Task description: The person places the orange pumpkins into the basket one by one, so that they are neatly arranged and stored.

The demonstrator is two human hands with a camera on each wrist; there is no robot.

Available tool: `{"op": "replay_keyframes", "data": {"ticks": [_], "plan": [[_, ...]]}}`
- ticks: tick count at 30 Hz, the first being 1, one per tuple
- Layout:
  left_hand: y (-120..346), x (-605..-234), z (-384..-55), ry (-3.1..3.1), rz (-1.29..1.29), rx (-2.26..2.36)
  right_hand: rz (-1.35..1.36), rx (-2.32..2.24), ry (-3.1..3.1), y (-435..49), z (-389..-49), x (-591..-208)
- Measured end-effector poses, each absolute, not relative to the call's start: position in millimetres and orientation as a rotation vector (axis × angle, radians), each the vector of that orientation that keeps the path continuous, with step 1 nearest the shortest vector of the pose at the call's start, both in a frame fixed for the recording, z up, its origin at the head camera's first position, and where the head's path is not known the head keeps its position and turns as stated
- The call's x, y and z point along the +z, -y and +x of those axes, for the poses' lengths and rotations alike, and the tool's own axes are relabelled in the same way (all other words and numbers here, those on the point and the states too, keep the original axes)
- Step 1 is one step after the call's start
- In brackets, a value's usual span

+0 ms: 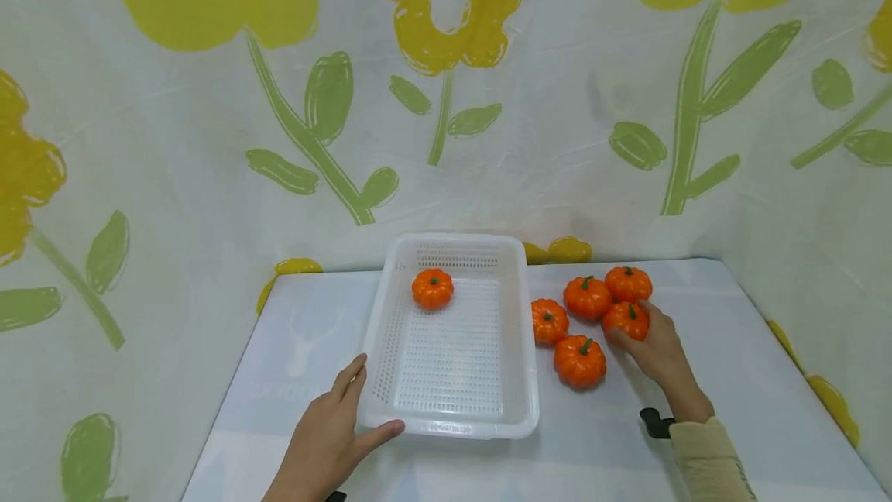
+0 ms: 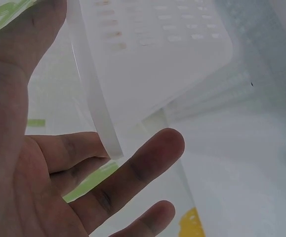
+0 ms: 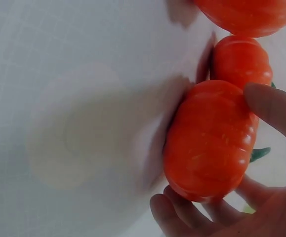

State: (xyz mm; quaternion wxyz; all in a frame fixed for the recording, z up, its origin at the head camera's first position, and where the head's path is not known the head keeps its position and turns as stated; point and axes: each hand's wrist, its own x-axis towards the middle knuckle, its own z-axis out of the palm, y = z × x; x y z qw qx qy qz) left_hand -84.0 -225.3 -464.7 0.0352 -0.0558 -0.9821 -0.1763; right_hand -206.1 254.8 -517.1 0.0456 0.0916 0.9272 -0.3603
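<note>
Head view: from far off, I see a white basket on a pale table; its long side runs from near to far.
Writing: small marks sit on the basket's near rim, too blurry for me to read; a faint deer head shows on the table.
Right hand: it holds one orange pumpkin, thumb on one side, fingers curled round the other.
Held pumpkin: right of the basket, in a bunch with four other pumpkins; its green stem points up, and its body is squat, wider than tall.
Lone pumpkin: inside the basket, near the far left corner, stem up.
Left hand: fingers loose and spread, not clenched, touching the basket's near left corner, thumb on the near rim.
</note>
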Motion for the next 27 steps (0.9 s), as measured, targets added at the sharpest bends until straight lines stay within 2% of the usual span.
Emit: {"op": "replay_keyframes", "data": {"ticks": [27], "plan": [[222.8,-461.6,-84.5,3.105,-0.094,-0.539,0.36,-1.142,-2.864,-255.7,-202.1,-514.1]]}}
